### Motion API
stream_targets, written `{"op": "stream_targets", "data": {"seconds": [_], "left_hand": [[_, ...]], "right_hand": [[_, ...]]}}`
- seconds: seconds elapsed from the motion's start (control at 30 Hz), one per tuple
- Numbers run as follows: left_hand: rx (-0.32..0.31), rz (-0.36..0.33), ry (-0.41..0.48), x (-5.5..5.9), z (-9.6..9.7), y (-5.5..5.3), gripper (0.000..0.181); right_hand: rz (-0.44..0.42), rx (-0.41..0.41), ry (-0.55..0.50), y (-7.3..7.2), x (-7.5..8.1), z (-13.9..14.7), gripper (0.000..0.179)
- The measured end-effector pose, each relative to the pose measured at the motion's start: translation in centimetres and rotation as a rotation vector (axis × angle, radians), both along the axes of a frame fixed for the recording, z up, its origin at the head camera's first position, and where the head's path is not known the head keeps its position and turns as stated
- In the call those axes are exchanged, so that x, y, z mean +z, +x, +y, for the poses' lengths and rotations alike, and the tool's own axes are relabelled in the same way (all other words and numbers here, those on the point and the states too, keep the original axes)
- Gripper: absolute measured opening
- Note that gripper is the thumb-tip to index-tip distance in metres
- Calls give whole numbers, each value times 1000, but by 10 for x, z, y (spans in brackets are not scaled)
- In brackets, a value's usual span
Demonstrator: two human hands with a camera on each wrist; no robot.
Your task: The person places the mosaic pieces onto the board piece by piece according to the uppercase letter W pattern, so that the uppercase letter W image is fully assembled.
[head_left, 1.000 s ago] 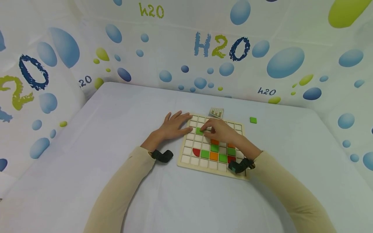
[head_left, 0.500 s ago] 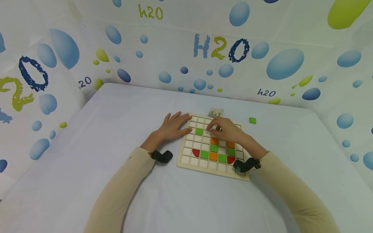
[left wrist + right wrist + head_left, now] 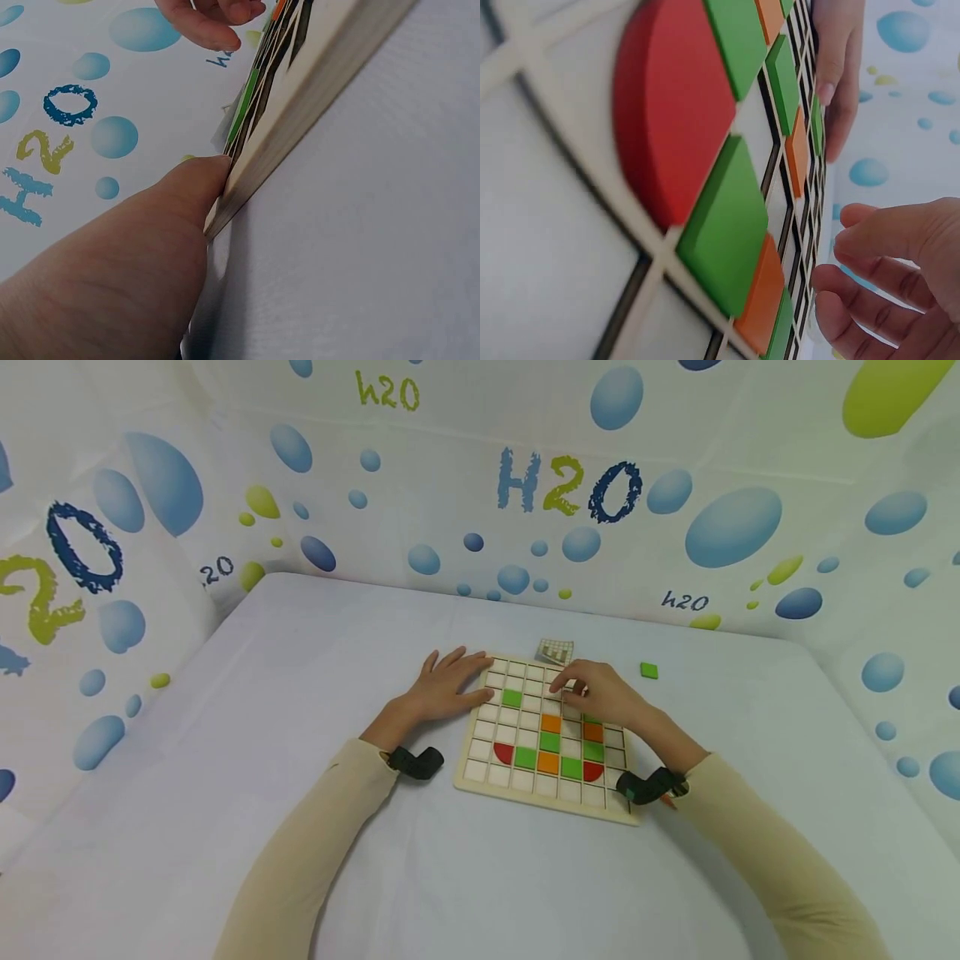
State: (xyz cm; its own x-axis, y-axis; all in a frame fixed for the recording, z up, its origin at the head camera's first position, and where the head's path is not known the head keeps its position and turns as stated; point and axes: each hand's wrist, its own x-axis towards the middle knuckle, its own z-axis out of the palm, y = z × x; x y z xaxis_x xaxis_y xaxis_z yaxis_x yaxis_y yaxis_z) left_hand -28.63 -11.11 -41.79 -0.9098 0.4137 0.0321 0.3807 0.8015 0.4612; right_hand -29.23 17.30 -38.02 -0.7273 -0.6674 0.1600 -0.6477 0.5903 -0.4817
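A wooden grid board (image 3: 480, 783) lies on the white table, bearing green and orange square tiles and two red rounded pieces (image 3: 504, 753). My left hand (image 3: 444, 688) rests at its left edge with fingers spread; in the left wrist view the thumb (image 3: 191, 187) touches the rim. One green tile (image 3: 512, 698) sits alone in the upper left part of the grid. Above the upper right cells hovers my right hand (image 3: 600, 692), its fingers loosely bent. Nothing shows between its thumb and fingers in the right wrist view, and it hides several cells.
Behind the board lies a small card (image 3: 555, 651) printed with a grid pattern. A loose green tile (image 3: 648, 670) is on the table at the back right. An orange piece (image 3: 669, 802) peeks out by the right wrist. A printed sheet (image 3: 450, 485) stands behind the table.
My right hand has left the upper left green tile and moved rightward over the board. That tile stays in its cell. The left hand keeps its place.
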Motion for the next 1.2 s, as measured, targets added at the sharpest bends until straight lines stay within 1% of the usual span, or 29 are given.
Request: {"op": "stream_targets", "data": {"seconds": [0.17, 0.33, 0.5, 0.73, 0.93, 1.2], "left_hand": [[-1, -3, -6, 1, 0, 1, 66], [-5, 6, -7, 2, 0, 1, 66], [-6, 11, -8, 0, -1, 0, 65], [-4, 9, -9, -2, -1, -1, 65], [-5, 10, -7, -2, -2, -1, 66], [-7, 7, -7, -4, -1, 0, 65]], "right_hand": [[15, 0, -21, -3, -2, 10, 15], [18, -27, -34, -6, -3, 19, 15], [12, -78, -27, -7, -1, 25, 15], [3, -149, -27, -11, -6, 35, 14], [-23, -194, -19, -11, -6, 42, 14], [-35, -245, -5, -14, -9, 52, 16]]}}
